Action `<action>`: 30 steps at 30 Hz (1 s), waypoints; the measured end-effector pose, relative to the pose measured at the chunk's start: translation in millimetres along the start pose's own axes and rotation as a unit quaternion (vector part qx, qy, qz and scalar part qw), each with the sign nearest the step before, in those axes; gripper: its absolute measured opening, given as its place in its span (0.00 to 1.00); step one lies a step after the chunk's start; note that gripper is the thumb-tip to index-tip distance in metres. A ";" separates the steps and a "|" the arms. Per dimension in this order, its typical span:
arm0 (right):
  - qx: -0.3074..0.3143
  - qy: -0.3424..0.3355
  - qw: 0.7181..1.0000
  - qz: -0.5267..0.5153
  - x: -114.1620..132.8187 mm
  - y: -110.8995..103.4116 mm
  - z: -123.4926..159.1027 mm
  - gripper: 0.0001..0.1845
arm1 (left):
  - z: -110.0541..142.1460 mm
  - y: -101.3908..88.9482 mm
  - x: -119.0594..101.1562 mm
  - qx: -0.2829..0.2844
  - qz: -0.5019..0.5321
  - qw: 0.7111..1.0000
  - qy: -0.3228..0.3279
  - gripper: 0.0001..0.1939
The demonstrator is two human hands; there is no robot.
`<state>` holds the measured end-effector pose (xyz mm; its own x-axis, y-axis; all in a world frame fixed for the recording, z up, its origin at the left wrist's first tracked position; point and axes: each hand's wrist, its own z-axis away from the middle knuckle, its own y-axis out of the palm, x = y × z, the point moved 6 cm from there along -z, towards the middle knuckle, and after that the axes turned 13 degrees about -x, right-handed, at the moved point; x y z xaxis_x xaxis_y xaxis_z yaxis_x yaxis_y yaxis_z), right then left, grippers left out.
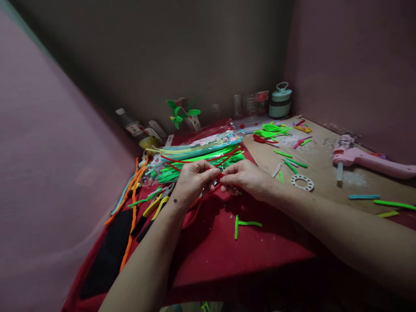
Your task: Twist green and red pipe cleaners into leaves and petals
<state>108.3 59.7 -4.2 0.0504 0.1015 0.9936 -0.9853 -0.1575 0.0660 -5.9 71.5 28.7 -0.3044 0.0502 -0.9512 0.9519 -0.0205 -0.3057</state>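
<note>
Red pipe cleaners (pixel 229 157) are pinched between my two hands, with their loose ends sticking up and out to the left. My left hand (pixel 195 177) closes thumb and fingers on them. Close against it, almost fingertip to fingertip, my right hand (pixel 243 177) pinches the same red pipe cleaners. Just where they join or cross is hidden by the fingers. Behind the hands lies a pile of green pipe cleaners (pixel 208 157) on clear plastic packaging. Two short green pieces (pixel 236 227) rest on the red cloth in front.
Yellow-handled pliers (pixel 156 212) and orange pipe cleaners (pixel 132 212) lie left, beside a black phone-like slab (pixel 108 255). A pink glue gun (pixel 367 162), a white ring with holes (pixel 302 183) and cut pieces lie right. A bottle (pixel 131 125) and mint container (pixel 280 102) stand behind.
</note>
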 end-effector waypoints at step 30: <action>-0.016 0.009 1.000 -0.010 -0.9 -2.9 -1.7 0.03 | -3.7 -2.4 7.8 -0.026 0.020 0.999 -0.013 0.11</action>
<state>110.8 61.7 -5.4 0.0680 0.1227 0.9901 -0.9889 -0.1228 0.0831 -10.4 75.7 22.2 -0.2656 0.0243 -0.9638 0.9638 0.0293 -0.2649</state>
